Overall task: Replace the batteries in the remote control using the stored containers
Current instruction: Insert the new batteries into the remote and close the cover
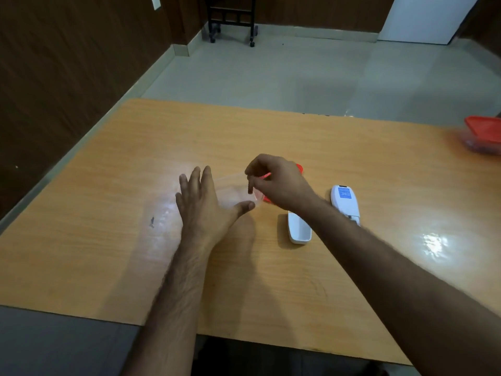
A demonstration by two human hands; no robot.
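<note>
A clear plastic container stands open at the middle of the wooden table. My left hand lies against its left side with fingers straight and thumb spread along its near edge. My right hand hovers over the container and pinches a small dark battery that points down into it. A red lid lies mostly hidden under my right hand. The white remote lies face down to the right, its near end covered by my forearm. Its white battery cover lies separately beside it.
A second container with a red lid stands at the table's far right edge. A small dark mark shows on the table to the left. Beyond the table are a tiled floor and a black wheeled stand.
</note>
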